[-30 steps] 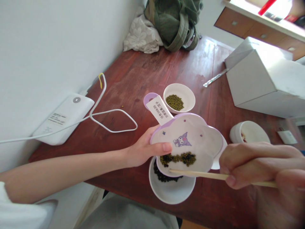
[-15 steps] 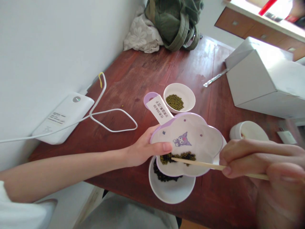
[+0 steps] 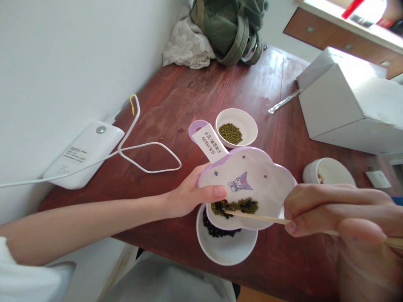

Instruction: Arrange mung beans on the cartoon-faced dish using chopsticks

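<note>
My left hand (image 3: 192,195) grips the left rim of a purple-edged flower-shaped dish (image 3: 252,174) with a cartoon print, tilted toward me above a white bowl (image 3: 228,247) of black beans. Mixed green and black beans (image 3: 235,206) lie at the dish's low edge. My right hand (image 3: 343,220) is closed on wooden chopsticks (image 3: 258,217), whose tips rest among those beans.
A small white bowl of green beans (image 3: 236,128) sits behind the dish, beside a purple scoop with a paper label (image 3: 209,142). Another white cup (image 3: 327,172) stands at right. A white box (image 3: 349,105), a white device with cable (image 3: 85,153), and a green bag (image 3: 231,27) occupy the wooden table (image 3: 189,92).
The chopstick tips moved up from the dish's lower rim into the bean pile, and my right hand shifted slightly left. The left hand and dish stayed put.
</note>
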`<state>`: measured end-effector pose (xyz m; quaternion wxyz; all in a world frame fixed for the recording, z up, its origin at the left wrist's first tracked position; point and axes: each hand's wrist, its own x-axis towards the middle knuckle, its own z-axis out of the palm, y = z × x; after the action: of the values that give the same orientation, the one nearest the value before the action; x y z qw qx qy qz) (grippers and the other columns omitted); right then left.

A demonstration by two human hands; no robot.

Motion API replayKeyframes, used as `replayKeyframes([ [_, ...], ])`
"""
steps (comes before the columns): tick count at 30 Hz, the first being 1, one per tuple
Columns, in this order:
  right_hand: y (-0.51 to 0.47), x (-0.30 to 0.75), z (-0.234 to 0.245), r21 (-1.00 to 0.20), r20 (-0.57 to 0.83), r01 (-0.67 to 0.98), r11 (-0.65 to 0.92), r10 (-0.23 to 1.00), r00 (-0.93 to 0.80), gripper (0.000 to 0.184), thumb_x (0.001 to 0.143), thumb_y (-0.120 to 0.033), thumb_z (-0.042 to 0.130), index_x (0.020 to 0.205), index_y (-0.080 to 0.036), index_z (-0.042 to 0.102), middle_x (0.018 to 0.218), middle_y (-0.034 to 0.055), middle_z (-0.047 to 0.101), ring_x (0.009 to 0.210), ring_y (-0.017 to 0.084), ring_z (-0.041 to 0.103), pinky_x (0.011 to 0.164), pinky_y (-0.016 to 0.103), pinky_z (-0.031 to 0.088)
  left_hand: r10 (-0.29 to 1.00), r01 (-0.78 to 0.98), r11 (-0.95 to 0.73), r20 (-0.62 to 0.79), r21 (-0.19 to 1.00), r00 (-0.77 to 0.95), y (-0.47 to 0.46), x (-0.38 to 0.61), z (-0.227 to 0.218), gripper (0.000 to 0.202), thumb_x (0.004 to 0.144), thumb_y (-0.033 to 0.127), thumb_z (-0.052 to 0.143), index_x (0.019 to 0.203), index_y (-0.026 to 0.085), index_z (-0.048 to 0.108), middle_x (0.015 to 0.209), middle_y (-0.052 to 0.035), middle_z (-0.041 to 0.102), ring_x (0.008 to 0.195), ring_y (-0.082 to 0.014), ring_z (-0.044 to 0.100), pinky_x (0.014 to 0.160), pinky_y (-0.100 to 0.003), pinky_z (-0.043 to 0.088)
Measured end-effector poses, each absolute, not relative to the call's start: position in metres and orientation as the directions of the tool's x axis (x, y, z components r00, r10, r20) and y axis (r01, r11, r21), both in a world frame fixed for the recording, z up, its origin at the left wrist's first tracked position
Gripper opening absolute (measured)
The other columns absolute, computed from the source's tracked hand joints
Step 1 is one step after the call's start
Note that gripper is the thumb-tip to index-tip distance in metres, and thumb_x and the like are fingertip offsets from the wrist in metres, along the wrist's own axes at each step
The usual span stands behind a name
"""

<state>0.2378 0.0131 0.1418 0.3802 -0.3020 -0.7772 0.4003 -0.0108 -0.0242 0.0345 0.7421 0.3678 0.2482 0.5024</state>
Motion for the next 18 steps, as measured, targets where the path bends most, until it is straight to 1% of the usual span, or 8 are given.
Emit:
replayKeyframes([
  [2, 0.018, 0.242, 0.141, -0.832, 0.351, 0.163, 0.53, 0.731, -0.586, 0.048, 0.11, -0.05, 0.062, 0.079, -0.022, 0.086, 0.074, 0.0084, 0.079, 0.058, 0.022, 0.072, 0.044, 0.035, 0.051, 0.927, -0.561, 0.224, 0.004, 0.797, 0.376, -0.025, -0.011, 0.034, 0.064, 0.091, 0.056, 0.084, 0.141, 0.017, 0.071, 0.135, -0.0174, 0.08, 0.125, -0.0377, 0.076, 0.11, -0.052, 0.06],
  [5, 0.026, 0.252, 0.138, -0.791, 0.347, 0.151, 0.593, 0.637, -0.688, 0.055, 0.112, -0.054, 0.054, 0.079, -0.024, 0.085, 0.076, 0.0072, 0.081, 0.058, 0.019, 0.073, 0.044, 0.031, 0.053, 0.927, -0.558, 0.228, -0.003, 0.798, 0.376, -0.025, -0.011, 0.033, 0.064, 0.091, 0.055, 0.085, 0.14, 0.017, 0.071, 0.135, -0.0177, 0.08, 0.125, -0.0376, 0.076, 0.11, -0.051, 0.06],
  [7, 0.03, 0.256, 0.137, -0.781, 0.346, 0.149, 0.606, 0.62, -0.704, 0.059, 0.114, -0.055, 0.049, 0.079, -0.025, 0.085, 0.077, 0.0059, 0.081, 0.058, 0.017, 0.073, 0.044, 0.029, 0.054, 0.929, -0.553, 0.23, -0.01, 0.801, 0.371, -0.025, -0.012, 0.032, 0.064, 0.09, 0.055, 0.085, 0.14, 0.017, 0.072, 0.135, -0.0175, 0.08, 0.124, -0.0372, 0.076, 0.109, -0.05, 0.06],
  [11, 0.026, 0.251, 0.141, -0.782, 0.335, 0.182, 0.596, 0.647, -0.685, 0.06, 0.114, -0.057, 0.048, 0.078, -0.025, 0.085, 0.075, 0.005, 0.079, 0.06, 0.016, 0.074, 0.046, 0.029, 0.054, 0.933, -0.55, 0.215, -0.004, 0.807, 0.359, -0.025, -0.011, 0.033, 0.067, 0.09, 0.056, 0.086, 0.143, 0.017, 0.071, 0.135, -0.0174, 0.08, 0.124, -0.0368, 0.076, 0.11, -0.05, 0.059],
  [15, 0.014, 0.24, 0.146, -0.829, 0.336, 0.195, 0.524, 0.746, -0.574, 0.054, 0.112, -0.053, 0.057, 0.076, -0.023, 0.084, 0.071, 0.006, 0.076, 0.058, 0.019, 0.072, 0.049, 0.033, 0.055, 0.934, -0.549, 0.228, -0.021, 0.805, 0.356, -0.026, -0.011, 0.036, 0.069, 0.088, 0.056, 0.087, 0.143, 0.017, 0.072, 0.134, -0.0174, 0.08, 0.123, -0.0371, 0.076, 0.109, -0.05, 0.06],
  [18, 0.008, 0.245, 0.14, -0.823, 0.347, 0.19, 0.535, 0.739, -0.578, 0.06, 0.113, -0.057, 0.051, 0.073, -0.026, 0.084, 0.067, 0.0044, 0.074, 0.057, 0.018, 0.071, 0.051, 0.031, 0.056, 0.933, -0.557, 0.232, -0.02, 0.797, 0.36, -0.026, -0.012, 0.037, 0.068, 0.089, 0.055, 0.087, 0.143, 0.017, 0.072, 0.131, -0.0174, 0.081, 0.118, -0.0357, 0.078, 0.104, -0.047, 0.062],
])
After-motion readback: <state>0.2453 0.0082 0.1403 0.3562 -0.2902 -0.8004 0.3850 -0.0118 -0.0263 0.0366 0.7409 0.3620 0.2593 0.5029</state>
